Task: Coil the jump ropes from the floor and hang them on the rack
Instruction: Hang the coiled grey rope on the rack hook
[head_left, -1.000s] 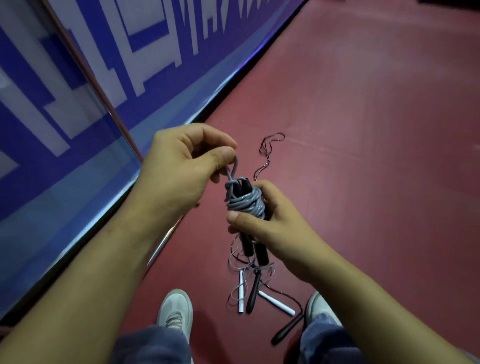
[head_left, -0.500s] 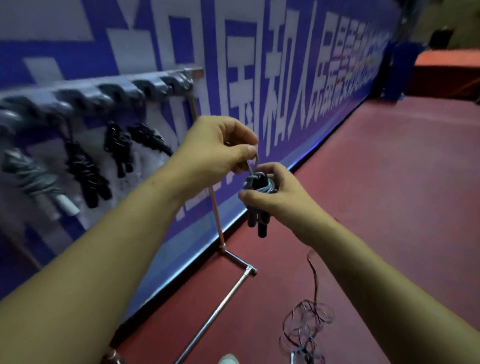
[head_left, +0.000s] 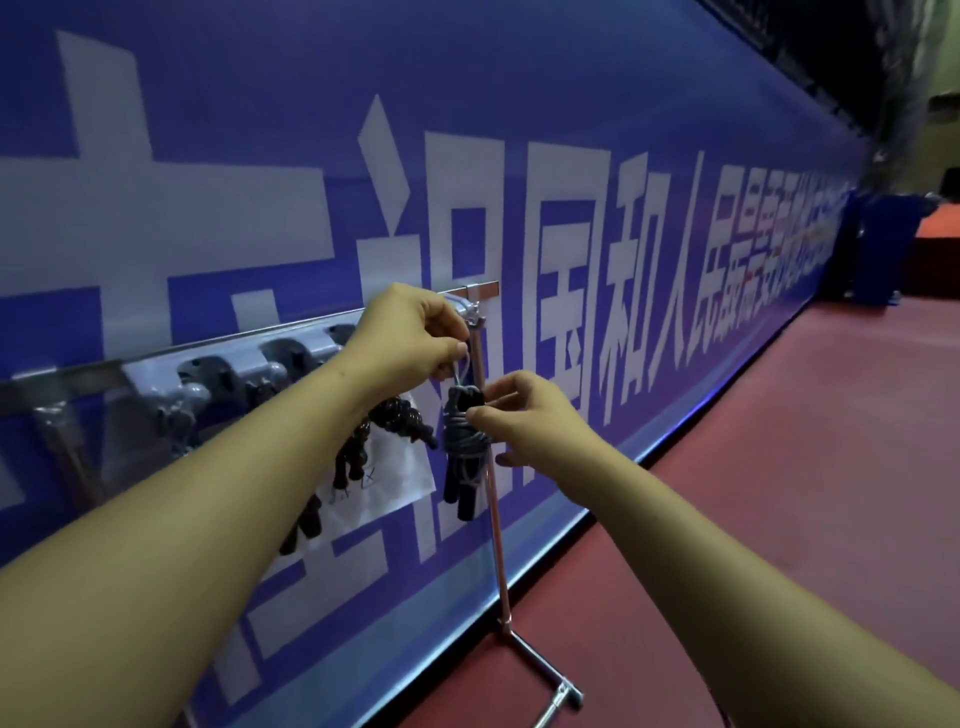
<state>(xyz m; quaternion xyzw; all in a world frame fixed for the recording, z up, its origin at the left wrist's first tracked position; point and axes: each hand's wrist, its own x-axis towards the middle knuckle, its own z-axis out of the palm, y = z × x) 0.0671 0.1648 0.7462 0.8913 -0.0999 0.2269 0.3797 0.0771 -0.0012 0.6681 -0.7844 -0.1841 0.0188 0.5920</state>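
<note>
A coiled grey jump rope with black handles (head_left: 464, 451) hangs between my hands, just below the right end of the rack (head_left: 291, 338). My left hand (head_left: 410, 332) pinches the rope's top loop right under the last grey hook (head_left: 470, 313). My right hand (head_left: 524, 421) pinches the bundle's upper part from the right, by the handle tops. Whether the loop sits on the hook I cannot tell. Other coiled black ropes (head_left: 400, 423) hang from hooks further left, partly hidden by my left forearm.
The rack's thin metal upright (head_left: 493, 514) runs down to a foot bar (head_left: 545, 670) on the red floor (head_left: 779, 493). Behind the rack stands a blue wall banner with white characters (head_left: 571, 218). A white paper sheet (head_left: 400, 478) is fixed behind the hanging ropes.
My view has swung up from the floor to the rack. Both hands have carried the coiled rope up and leftward to the rack's end hook, keeping the same holds.
</note>
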